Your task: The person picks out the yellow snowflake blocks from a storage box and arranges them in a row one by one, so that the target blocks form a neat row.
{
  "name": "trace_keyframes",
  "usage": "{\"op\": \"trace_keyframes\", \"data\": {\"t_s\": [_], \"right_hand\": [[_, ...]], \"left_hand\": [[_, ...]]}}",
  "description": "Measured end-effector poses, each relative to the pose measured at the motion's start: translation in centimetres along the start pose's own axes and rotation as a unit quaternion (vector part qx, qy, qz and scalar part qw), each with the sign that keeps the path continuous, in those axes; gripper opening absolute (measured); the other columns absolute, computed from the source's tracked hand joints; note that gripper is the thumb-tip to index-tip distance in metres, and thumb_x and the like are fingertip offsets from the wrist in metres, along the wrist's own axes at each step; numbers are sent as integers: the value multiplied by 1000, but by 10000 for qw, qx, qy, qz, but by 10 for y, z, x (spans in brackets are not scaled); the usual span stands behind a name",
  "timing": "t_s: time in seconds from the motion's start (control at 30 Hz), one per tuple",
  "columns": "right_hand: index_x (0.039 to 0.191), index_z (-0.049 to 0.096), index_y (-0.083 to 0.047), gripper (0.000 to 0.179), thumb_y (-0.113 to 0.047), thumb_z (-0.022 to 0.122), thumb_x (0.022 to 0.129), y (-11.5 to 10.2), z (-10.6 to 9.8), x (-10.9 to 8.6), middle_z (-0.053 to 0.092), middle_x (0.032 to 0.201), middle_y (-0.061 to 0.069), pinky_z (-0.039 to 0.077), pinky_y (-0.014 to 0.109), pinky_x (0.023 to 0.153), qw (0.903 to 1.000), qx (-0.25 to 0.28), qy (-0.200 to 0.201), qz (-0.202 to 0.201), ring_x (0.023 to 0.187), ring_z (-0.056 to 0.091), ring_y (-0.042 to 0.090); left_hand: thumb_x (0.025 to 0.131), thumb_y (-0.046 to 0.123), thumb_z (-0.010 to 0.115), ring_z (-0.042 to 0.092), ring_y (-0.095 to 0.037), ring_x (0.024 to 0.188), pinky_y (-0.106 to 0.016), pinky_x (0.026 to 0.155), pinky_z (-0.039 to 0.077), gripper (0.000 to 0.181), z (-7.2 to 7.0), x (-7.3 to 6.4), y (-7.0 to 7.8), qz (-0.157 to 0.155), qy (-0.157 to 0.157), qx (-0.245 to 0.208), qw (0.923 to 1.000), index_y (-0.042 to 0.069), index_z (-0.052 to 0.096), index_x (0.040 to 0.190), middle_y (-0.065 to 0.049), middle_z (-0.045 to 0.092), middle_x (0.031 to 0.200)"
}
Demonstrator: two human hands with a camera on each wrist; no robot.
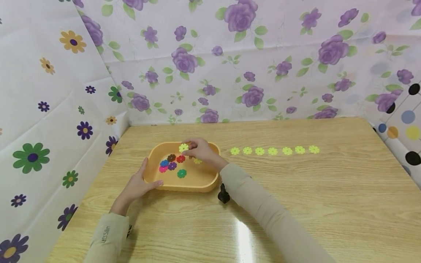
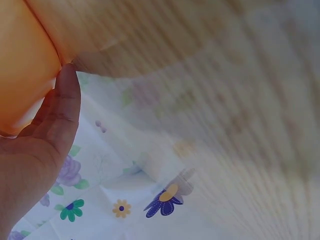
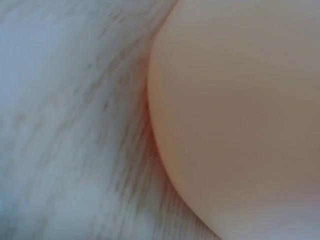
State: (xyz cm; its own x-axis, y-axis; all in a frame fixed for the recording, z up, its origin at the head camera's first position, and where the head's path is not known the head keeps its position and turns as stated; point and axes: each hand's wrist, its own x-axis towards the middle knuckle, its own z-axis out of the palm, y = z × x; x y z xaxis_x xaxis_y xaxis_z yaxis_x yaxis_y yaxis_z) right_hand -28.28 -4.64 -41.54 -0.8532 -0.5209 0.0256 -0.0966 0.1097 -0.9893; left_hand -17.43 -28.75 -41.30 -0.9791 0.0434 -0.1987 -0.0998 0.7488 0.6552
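My right hand (image 1: 199, 149) pinches 1 yellow disc (image 1: 183, 147) over the tray (image 1: 187, 188), with the row of 7 (image 1: 272, 151) off to its right, farther from my left hand (image 1: 138, 187), which grips the tray's left end.

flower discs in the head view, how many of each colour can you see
Yellow discs: 9 (7 in the row, 1 in the right hand, 1 in the tray)
Brown disc: 1
Red disc: 1
Blue disc: 1
Purple disc: 1
Pink disc: 1
Green disc: 1
Total in view: 15
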Motion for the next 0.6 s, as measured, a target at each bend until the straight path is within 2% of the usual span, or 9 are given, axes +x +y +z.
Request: {"op": "trace_keyframes", "data": {"t_s": [0.1,0.3,0.47,0.6], "right_hand": [[125,54,-4,44,-7,66,82,-4,-1,-4,49,65,3,49,48,68,9994,285,183,29,79,58,42],[124,56,-7,44,-11,68,82,-5,-8,-12,52,66,4,47,39,61,9984,445,327,104,79,58,42],[123,56,-5,43,-10,68,82,-5,-14,-21,56,69,5,47,43,63,9984,352,452,-19,76,59,40],[123,55,-4,42,-8,67,83,-7,-19,-29,58,70,7,46,46,62,9982,297,511,-132,77,57,44]], "left_hand": [[77,41,70,13,-46,132,-58,104,16,110,-1,-1,-1,49,5,-4,10000,10,-10,145,-26,3,148],[78,39,70,11,-46,132,-58,104,15,109,-1,0,-2,180,-4,-46,9998,9,-11,145,-24,1,149],[77,39,70,11,-46,132,-58,104,15,110,-2,1,-2,175,-26,-55,9998,9,-11,145,-25,1,148],[77,40,70,11,-46,132,-58,104,14,110,-1,1,-2,169,-35,-63,9998,9,-11,144,-25,1,148]]}}
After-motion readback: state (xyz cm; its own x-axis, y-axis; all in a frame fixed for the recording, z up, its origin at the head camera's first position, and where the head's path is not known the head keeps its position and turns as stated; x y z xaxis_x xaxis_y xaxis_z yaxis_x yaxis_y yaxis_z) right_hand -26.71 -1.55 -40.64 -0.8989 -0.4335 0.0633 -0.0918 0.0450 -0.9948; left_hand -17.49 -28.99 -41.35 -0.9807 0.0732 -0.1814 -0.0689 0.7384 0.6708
